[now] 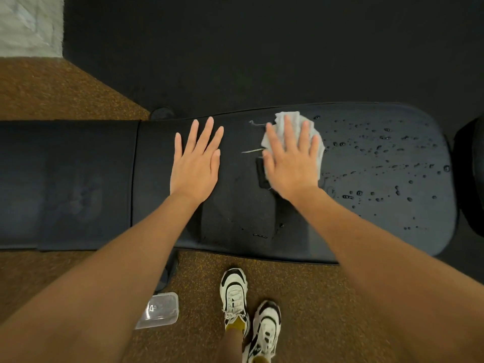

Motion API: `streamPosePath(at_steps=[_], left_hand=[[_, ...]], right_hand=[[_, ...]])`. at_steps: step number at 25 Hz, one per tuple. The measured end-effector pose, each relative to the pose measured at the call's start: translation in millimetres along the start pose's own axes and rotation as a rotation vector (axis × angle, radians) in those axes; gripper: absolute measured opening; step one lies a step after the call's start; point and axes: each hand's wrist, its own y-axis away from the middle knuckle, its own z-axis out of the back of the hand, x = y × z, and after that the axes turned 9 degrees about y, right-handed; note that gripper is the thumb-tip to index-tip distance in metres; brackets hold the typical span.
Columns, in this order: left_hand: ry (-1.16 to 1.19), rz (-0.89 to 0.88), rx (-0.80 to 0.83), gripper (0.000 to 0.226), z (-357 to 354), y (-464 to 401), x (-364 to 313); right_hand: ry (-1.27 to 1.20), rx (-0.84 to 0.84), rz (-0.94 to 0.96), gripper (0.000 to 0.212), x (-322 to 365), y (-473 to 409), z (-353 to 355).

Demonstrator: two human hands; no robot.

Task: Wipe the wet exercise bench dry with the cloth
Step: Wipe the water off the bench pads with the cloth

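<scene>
The right hand (292, 159) lies spread flat on the crumpled grey cloth (294, 121); the left hand (195, 163) rests flat, fingers together, on the black bench (379, 231), droplets beading its right end.

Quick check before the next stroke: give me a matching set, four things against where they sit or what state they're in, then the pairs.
Things:
1. left hand
2. cloth
3. plastic box
4. right end of the bench

Places or states:
A. on the floor by the shoes
B. dotted with water drops
C. flat on the bare pad, holding nothing
D. pressed under the right hand

Pairs: 1-C, 2-D, 3-A, 4-B
</scene>
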Motion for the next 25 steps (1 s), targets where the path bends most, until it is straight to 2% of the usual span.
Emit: streamPosePath(at_steps=[2, 4, 8, 10, 12, 15, 17, 20, 22, 23, 25], left_hand=[[-0.015, 0.009, 0.006, 0.05, 0.0, -0.4, 0.6], [-0.031, 0.009, 0.005, 0.05, 0.2, -0.3, -0.2], [-0.028, 0.0, 0.002, 0.05, -0.5, -0.8, -0.1], [-0.021, -0.001, 0.003, 0.05, -0.3, -1.3, 0.8], [-0.02, -0.001, 0.001, 0.05, -0.6, -0.9, 1.5], [-0.024, -0.004, 0.01, 0.05, -0.6, -0.6, 1.8], [-0.024, -0.01, 0.022, 0.05, 0.3, -1.1, 1.6], [0.004, -0.016, 0.059, 0.05, 2.5, -3.2, 3.9], [0.016, -0.015, 0.092, 0.05, 4.2, -4.8, 5.8], [0.024, -0.015, 0.112, 0.05, 5.6, -6.6, 6.3], [0.032, 0.0, 0.159, 0.051, 8.2, -8.7, 5.9]], right_hand=[[-0.026, -0.028, -0.12, 0.057, -2.0, 12.8, -4.9], [-0.029, -0.032, -0.159, 0.059, 16.4, 33.9, -6.6], [-0.014, -0.038, 0.056, 0.055, 26.5, 1.8, 4.1], [0.006, -0.065, 0.105, 0.054, 15.8, -22.4, 7.2], [-0.013, -0.078, 0.0, 0.054, 1.8, -30.7, 4.9], [-0.095, -0.045, -0.299, 0.055, -1.0, -10.6, 1.5], [-0.109, -0.021, -0.361, 0.058, 20.7, 17.2, 3.0], [-0.037, 0.014, -0.097, 0.058, 54.9, 45.3, 1.2], [0.027, -0.006, 0.068, 0.057, 46.5, 32.7, 1.8], [0.037, -0.008, 0.069, 0.056, 35.4, 23.4, 2.4], [-0.009, -0.005, -0.086, 0.056, 14.7, 16.3, -0.7]])
